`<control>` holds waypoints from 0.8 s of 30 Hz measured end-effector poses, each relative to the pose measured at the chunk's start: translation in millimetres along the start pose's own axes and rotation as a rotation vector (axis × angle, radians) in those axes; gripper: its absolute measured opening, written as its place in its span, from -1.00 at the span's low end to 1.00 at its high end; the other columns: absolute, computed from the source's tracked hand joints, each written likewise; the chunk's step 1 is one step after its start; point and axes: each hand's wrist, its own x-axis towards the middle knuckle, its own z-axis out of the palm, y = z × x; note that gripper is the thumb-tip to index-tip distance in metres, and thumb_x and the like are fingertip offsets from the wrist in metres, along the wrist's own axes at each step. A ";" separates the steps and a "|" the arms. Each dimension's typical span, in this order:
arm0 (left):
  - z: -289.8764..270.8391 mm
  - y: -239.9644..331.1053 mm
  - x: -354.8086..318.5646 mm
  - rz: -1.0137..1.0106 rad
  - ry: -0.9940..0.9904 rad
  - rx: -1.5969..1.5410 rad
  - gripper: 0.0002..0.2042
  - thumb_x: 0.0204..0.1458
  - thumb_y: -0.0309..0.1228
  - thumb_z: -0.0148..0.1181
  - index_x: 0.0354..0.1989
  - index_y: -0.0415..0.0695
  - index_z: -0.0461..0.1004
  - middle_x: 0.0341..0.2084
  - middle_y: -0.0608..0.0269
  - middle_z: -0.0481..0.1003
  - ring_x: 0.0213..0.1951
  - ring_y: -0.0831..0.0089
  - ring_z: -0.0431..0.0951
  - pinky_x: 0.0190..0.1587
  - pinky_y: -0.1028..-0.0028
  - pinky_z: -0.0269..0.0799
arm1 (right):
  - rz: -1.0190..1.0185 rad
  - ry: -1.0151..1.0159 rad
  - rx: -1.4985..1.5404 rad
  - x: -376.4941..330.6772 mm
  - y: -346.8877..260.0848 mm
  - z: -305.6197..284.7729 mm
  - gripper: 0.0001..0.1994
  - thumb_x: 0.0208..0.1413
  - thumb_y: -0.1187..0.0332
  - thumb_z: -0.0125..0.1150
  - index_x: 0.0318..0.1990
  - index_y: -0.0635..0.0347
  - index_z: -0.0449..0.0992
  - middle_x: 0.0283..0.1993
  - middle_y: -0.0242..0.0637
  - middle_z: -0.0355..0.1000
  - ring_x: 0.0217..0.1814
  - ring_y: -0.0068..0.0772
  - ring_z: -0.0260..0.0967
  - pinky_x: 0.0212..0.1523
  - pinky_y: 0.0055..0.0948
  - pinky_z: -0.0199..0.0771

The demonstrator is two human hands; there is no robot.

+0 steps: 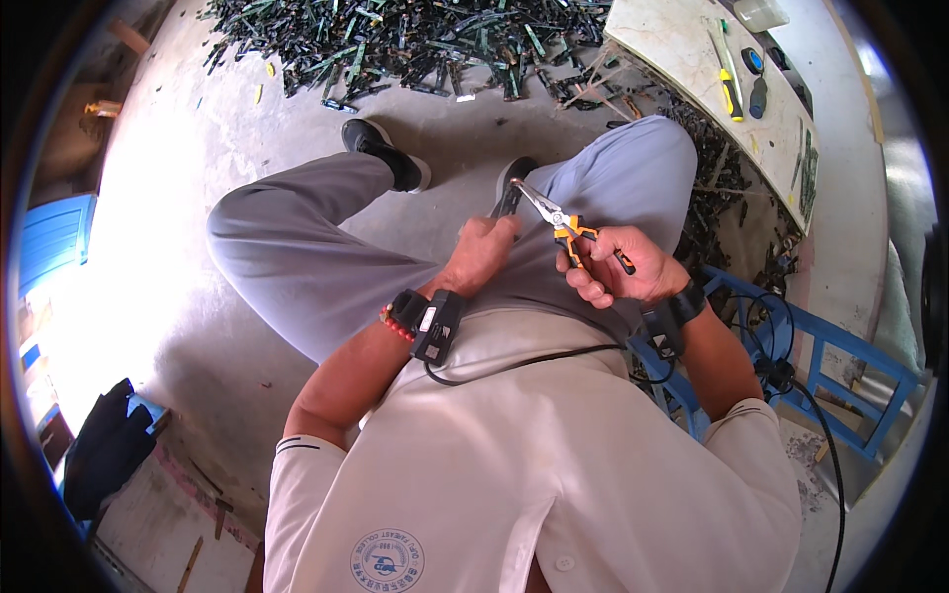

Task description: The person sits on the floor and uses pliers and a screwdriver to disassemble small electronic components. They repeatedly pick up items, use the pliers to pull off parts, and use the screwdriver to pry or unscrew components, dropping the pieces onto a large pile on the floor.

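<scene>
My left hand [484, 247] is closed round a dark, narrow strip-like piece [509, 202] that points up and away from me, above my lap. In my right hand [630, 265] are long-nose pliers [556, 216] with orange and black handles, which stand spread apart in my fingers. The plier tips reach left to the upper end of the dark piece. A small copper-coloured bit shows there, but I cannot tell whether the jaws grip it.
Dark strips lie heaped on the floor [425, 44] ahead. On a pale tabletop [682, 44] at the right are a yellow-handled screwdriver [732, 96] and a blue-and-black tool [756, 84]. A blue chair [840, 346] and a black cable [836, 465] are at my right; black gloves [107, 450] hang at the left.
</scene>
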 end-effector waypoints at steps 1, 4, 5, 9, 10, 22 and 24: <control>-0.1 0.2 0.0 -0.004 0.005 -0.007 -0.55 0.18 -0.07 -0.01 -0.70 -0.07 0.24 -0.79 0.43 0.16 -0.73 0.60 0.10 -0.66 0.45 -0.01 | -0.020 0.019 -0.046 0.4 -0.4 2.0 -0.60 0.00 0.28 -0.03 -0.01 0.24 0.45 -0.20 -0.16 0.49 -0.31 -0.25 0.44 -0.34 -0.32 0.45; 1.3 5.0 -0.8 -0.031 0.012 -0.046 -0.56 0.18 -0.08 -0.01 -0.69 -0.07 0.24 -0.79 0.44 0.16 -0.74 0.60 0.09 -0.67 0.46 -0.02 | -0.079 0.082 -0.165 -0.2 2.1 14.3 -0.58 -0.05 0.28 -0.01 -0.01 0.27 0.44 -0.13 -0.09 0.50 -0.22 -0.17 0.48 -0.23 -0.29 0.47; 2.0 7.4 -0.8 -0.049 0.011 -0.069 -0.56 0.18 -0.09 0.00 -0.69 -0.06 0.24 -0.79 0.45 0.16 -0.74 0.61 0.09 -0.67 0.46 -0.03 | -0.098 0.109 -0.191 1.3 4.5 19.1 -0.56 -0.08 0.28 0.01 -0.01 0.28 0.44 -0.10 -0.04 0.49 -0.18 -0.12 0.49 -0.17 -0.26 0.47; 0.5 7.9 0.9 -0.106 0.002 -0.164 -0.57 0.18 -0.11 0.02 -0.69 -0.05 0.23 -0.79 0.47 0.16 -0.75 0.63 0.08 -0.69 0.48 -0.07 | -0.137 0.102 -0.278 1.6 4.8 18.4 -0.51 -0.11 0.32 0.03 0.04 0.30 0.42 0.02 0.08 0.46 0.01 0.00 0.49 0.04 -0.19 0.42; 0.6 8.3 0.3 -0.109 0.003 -0.168 -0.58 0.18 -0.12 0.03 -0.69 -0.05 0.24 -0.79 0.47 0.16 -0.75 0.63 0.07 -0.69 0.48 -0.08 | -0.138 0.100 -0.282 0.4 4.7 18.2 -0.51 -0.12 0.32 0.04 0.05 0.30 0.41 0.03 0.09 0.45 0.02 0.00 0.48 0.05 -0.18 0.41; 0.6 9.7 0.4 -0.136 -0.004 -0.127 -0.56 0.17 -0.11 0.05 -0.70 -0.07 0.25 -0.81 0.44 0.17 -0.76 0.62 0.07 -0.69 0.47 -0.08 | -0.068 0.106 -0.267 -6.2 4.3 25.0 -0.48 -0.12 0.30 0.04 0.08 0.25 0.41 0.11 0.06 0.41 0.07 -0.03 0.46 0.07 -0.14 0.41; 1.1 8.8 1.0 -0.133 0.004 -0.085 -0.56 0.16 -0.11 0.06 -0.70 -0.08 0.26 -0.81 0.43 0.18 -0.76 0.61 0.08 -0.69 0.47 -0.06 | -0.062 0.114 -0.272 -5.9 4.7 27.6 -0.48 -0.12 0.29 0.03 0.08 0.25 0.41 0.10 0.05 0.41 0.07 -0.03 0.46 0.06 -0.15 0.41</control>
